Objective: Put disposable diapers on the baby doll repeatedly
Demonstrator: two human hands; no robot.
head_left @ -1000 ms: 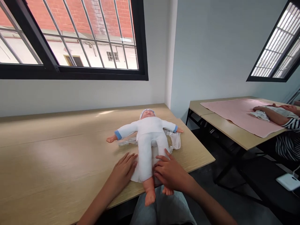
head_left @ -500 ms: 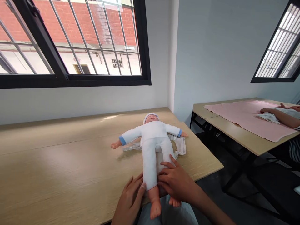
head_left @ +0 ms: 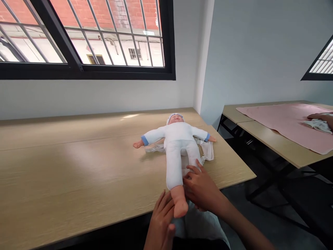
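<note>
A baby doll (head_left: 178,133) in a white outfit with blue cuffs and a patterned cap lies on its back on the table, legs toward me. A white sheer garment or cloth (head_left: 207,150) is partly under it. My right hand (head_left: 201,185) curls over the doll's lower leg on the right side, its fingers reaching between the legs; that foot is mostly hidden. My left hand (head_left: 162,217) is open beside the doll's bare foot (head_left: 180,208) on the left side, fingertips close to the ankle, thumb apart. Whether they touch the ankle I cannot tell.
The wooden table (head_left: 78,166) ends just in front of my lap. To the right, across a gap, another table holds a pink mat (head_left: 281,121), where another person's hand (head_left: 321,117) rests by a white cloth (head_left: 318,125). A barred window (head_left: 109,34) is above.
My view has tilted down and turned left. My left hand has slid from the trouser hem to beside the foot, and that foot looks raised. My right hand stays on the other leg.
</note>
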